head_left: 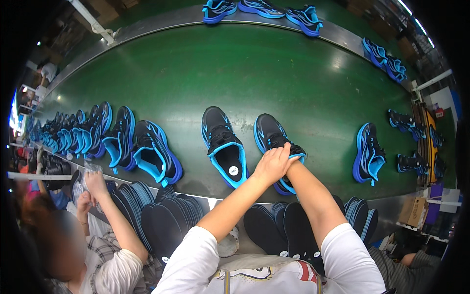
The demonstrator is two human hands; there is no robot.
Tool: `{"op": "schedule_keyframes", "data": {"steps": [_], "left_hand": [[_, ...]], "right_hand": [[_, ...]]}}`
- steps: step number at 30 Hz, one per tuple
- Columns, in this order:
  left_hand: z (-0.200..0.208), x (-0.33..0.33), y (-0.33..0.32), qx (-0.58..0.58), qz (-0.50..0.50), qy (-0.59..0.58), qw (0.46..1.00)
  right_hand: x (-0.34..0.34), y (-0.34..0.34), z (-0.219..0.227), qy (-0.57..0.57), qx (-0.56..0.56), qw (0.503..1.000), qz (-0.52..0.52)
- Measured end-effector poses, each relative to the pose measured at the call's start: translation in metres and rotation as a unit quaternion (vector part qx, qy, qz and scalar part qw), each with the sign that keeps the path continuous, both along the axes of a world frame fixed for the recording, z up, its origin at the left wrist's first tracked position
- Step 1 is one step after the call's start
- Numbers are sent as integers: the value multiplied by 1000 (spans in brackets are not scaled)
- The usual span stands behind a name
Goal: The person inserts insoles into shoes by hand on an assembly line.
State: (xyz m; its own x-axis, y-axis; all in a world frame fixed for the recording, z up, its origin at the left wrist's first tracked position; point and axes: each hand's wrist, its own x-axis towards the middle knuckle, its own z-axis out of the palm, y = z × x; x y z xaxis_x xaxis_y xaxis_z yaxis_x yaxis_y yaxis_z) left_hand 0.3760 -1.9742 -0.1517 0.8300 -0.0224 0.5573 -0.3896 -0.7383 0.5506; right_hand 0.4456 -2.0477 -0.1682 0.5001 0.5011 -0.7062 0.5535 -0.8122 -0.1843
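A black and blue sneaker [270, 131] lies on the green belt in front of me, toe pointing away. My left hand [273, 163] is closed at its tongue and collar, fingers bent over the opening. My right hand [292, 165] reaches into the same opening beside it, and its fingers are hidden by the shoe and my left hand. Just to the left stands a matching sneaker [215, 122], with a black insole [226, 161] bearing a round white sticker visible inside. Another such sneaker [368, 152] stands apart on the right.
Stacks of black insoles [169, 223] line the ledge nearest me, with more insoles [267, 228] below my arms. A row of sneakers [100, 130] runs off left. Further sneakers [262, 7] sit along the far metal edge [161, 27]. A person [115, 264] works close on my left.
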Motion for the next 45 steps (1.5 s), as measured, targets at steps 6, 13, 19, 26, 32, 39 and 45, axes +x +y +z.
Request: {"op": "schedule_keyframes", "data": {"steps": [6,13,19,26,32,39,45], "left_hand": [[-6,0,-1,29,23,-21,999],[18,20,29,-213,60,309,925],[14,27,31,115,-12,1,993],[32,-15,18,166,-53,4,985],[32,-19,12,233,-45,-30,971],[22,15,30,167,-90,142,971],[90,-51,30,-349,-135,208,904]], "right_hand": [[-23,-13,66,35,-9,996,78],[-61,-37,75,29,-74,990,120],[-92,-68,46,-277,358,891,-19],[-156,-112,34,-330,422,833,-141],[-163,-117,29,-335,428,827,-146],[-101,-78,55,-188,182,965,10],[-65,-43,60,37,-67,997,-25]]}}
